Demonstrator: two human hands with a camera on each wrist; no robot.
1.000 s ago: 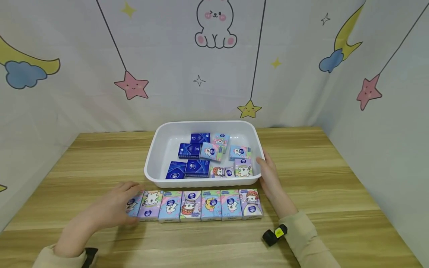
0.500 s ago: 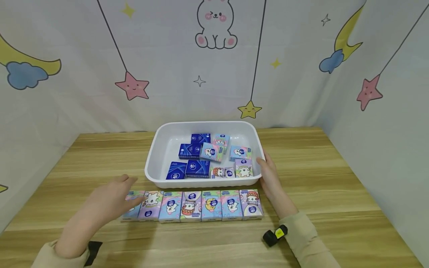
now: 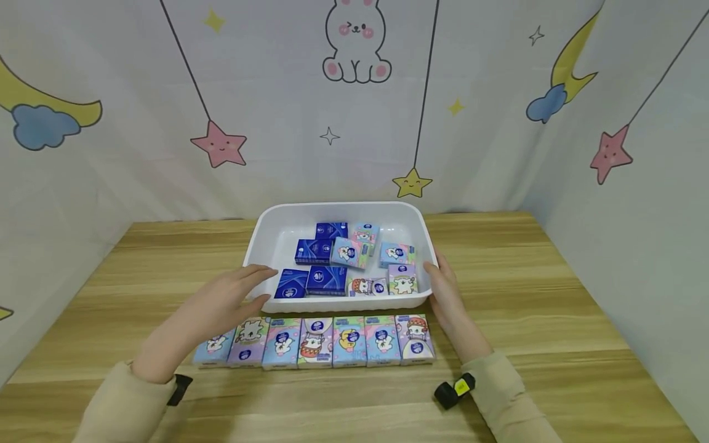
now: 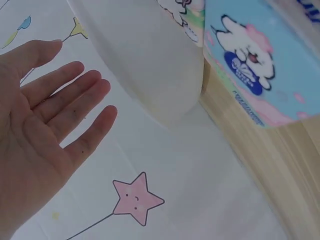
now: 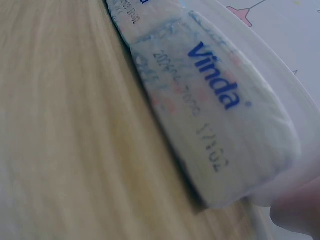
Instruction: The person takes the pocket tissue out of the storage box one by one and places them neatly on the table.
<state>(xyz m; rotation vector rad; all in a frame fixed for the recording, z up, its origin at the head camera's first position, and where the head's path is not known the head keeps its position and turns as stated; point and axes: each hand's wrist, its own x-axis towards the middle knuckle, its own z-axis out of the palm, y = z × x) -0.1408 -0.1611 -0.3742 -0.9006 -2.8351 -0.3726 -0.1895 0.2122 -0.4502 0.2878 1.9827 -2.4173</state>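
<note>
A white plastic tub (image 3: 343, 303) holds several dark blue tissue packs (image 3: 327, 281) on its left and several pastel cartoon tissue packs (image 3: 402, 280) on its right. My right hand (image 3: 450, 298) grips the tub's right side near the front corner, thumb at the rim and fingers along the outside wall. At the front left corner, my left hand (image 3: 224, 301) holds nothing, its fingers extended and spread; fingertips overlap the rim in the head view. Below the tub lies a neat row of several cartoon tissue packs (image 3: 316, 343), the leftmost pack (image 3: 215, 351) partly under my left forearm in view.
The wooden table (image 3: 343, 406) runs back to a white curtain (image 3: 288, 166) printed with stars, moons and a rabbit. Another pale wall of cloth (image 3: 626, 246) stands along the right side. A black strap (image 3: 447, 394) sits at my right cuff.
My left hand has come off the leftmost pack in the row and moved up and right to the tub's front left corner. The right hand and the tub stay put.
</note>
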